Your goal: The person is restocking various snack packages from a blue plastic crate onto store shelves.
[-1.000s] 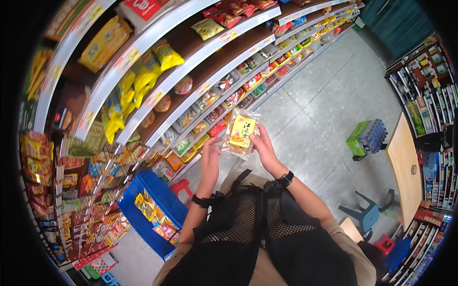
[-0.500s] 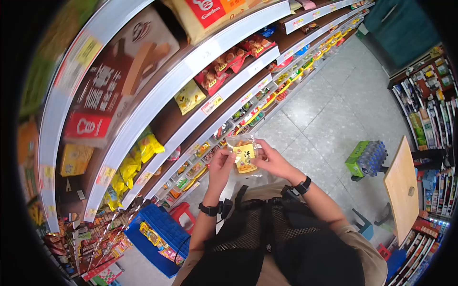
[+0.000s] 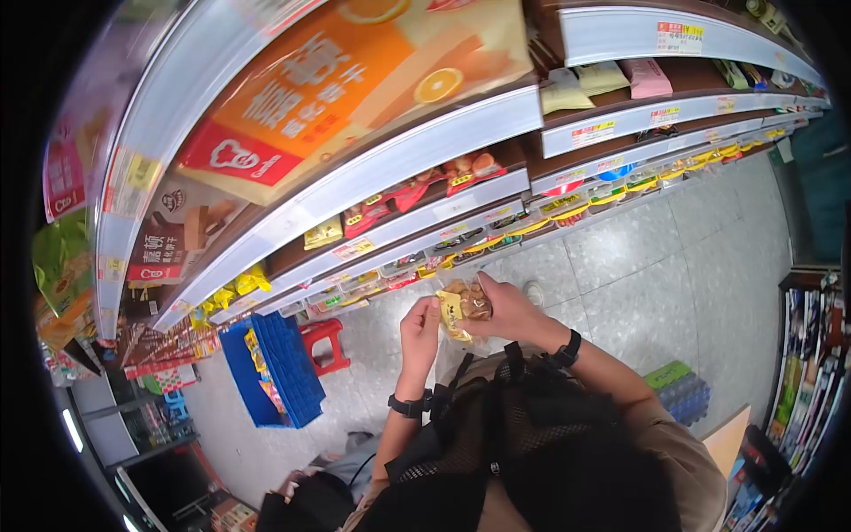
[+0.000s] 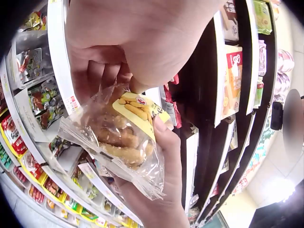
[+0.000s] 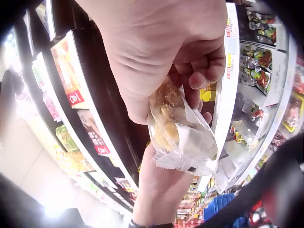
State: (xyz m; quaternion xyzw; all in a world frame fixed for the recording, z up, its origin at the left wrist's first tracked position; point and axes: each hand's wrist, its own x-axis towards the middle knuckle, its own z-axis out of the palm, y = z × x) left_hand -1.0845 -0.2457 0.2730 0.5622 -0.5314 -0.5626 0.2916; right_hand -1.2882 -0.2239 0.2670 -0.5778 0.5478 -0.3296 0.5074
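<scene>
A clear snack bag [image 3: 464, 309] with a yellow label is held between both hands in front of the body. My left hand [image 3: 418, 335] pinches its left edge. On the other side my right hand [image 3: 512, 312] grips it with thumb and fingers. Brown, finger-shaped pieces show through the bag [image 4: 118, 137] in the left wrist view, where the left hand [image 4: 137, 38] is close to the camera. In the right wrist view the right hand [image 5: 156, 47] holds the bag [image 5: 183, 135], whose crimped end points down.
Shelves with a large orange biscuit pack [image 3: 346, 80] run along the left and top. A blue basket [image 3: 306, 372] with snack packs stands beside a red stool [image 3: 326, 346]. Green-wrapped bottles [image 3: 678, 390] are on the floor at the right. Another person [image 3: 315, 501] shows at the lower left.
The view has turned and moved nearer the shelves. Both hands have kept the bag, which has been turned so that more of its contents and less of its label show.
</scene>
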